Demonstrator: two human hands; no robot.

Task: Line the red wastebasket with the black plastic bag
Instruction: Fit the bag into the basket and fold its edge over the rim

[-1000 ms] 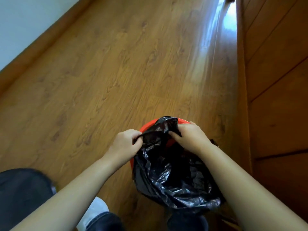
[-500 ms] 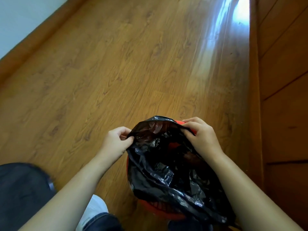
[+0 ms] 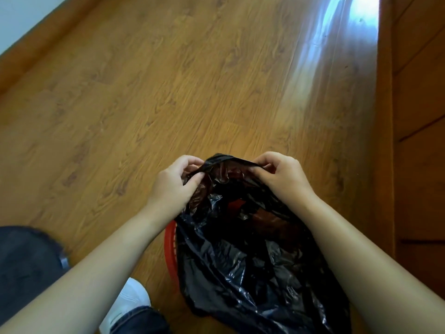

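**Both hands pinch the bag's mouth over the basket**

We see the left hand (image 3: pixel 173 186) and the right hand (image 3: pixel 281 179) raised side by side. Each grips the gathered top edge of the crinkled black plastic bag (image 3: pixel 240 261). The fingers (image 3: pixel 190 162) of both hands are curled tight, with the film nipped against the thumbs.

We take this close, two-point hold as a way of finding and parting the two layers of the mouth, since thin film tends to cling to itself.

The rest of the bag hangs slack over the round red plastic wastebasket (image 3: pixel 171 247). The wastebasket stands on the glossy wooden plank floor (image 3: pixel 168 92), close to a white shoe (image 3: pixel 130 300). Only a strip of its left rim and a red glimpse through the film show.

We judge the lining unfinished. The mouth looks bunched, not spread over the rim, and we cannot tell how far the bag reaches inside.
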